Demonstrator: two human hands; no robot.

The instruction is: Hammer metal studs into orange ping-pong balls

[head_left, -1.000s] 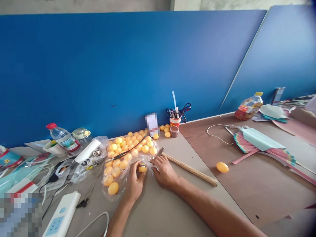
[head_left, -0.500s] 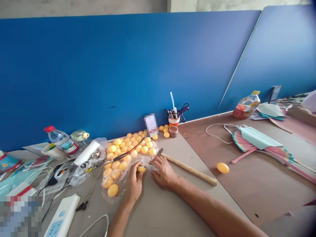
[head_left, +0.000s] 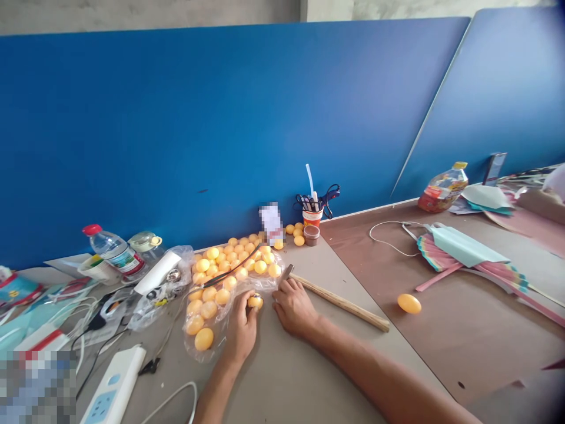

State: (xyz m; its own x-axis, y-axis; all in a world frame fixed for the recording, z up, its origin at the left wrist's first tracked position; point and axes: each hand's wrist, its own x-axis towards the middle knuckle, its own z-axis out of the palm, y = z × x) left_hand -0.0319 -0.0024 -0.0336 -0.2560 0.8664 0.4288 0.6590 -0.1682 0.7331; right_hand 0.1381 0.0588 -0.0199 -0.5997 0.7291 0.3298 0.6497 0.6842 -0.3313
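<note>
Between the thumb and fingers of my left hand (head_left: 241, 330) is an orange ping-pong ball (head_left: 255, 301) with a dark, shiny patch on its top. My right hand (head_left: 295, 309) rests on the table just right of that ball, fingers curled together; whatever is under them is hidden. Its knuckles are close against the metal head of a hammer (head_left: 344, 303), whose wooden handle slants away to the right. Left of my hands lies a clear plastic bag (head_left: 212, 354) with many orange ping-pong balls (head_left: 203, 339), a dark cable across them.
A loose orange ball (head_left: 409, 304) lies on the brown tabletop at right, near a pastel paper item (head_left: 468, 244). A cup of pens (head_left: 312, 218) and small jar (head_left: 311, 236) stand by the blue partition (head_left: 220, 118). Bottles, cables and a power strip (head_left: 112, 388) crowd the left.
My right hand has drawn slightly right, away from the ball in my left hand, and its fingers are more curled. The loose ball has shifted a little right.
</note>
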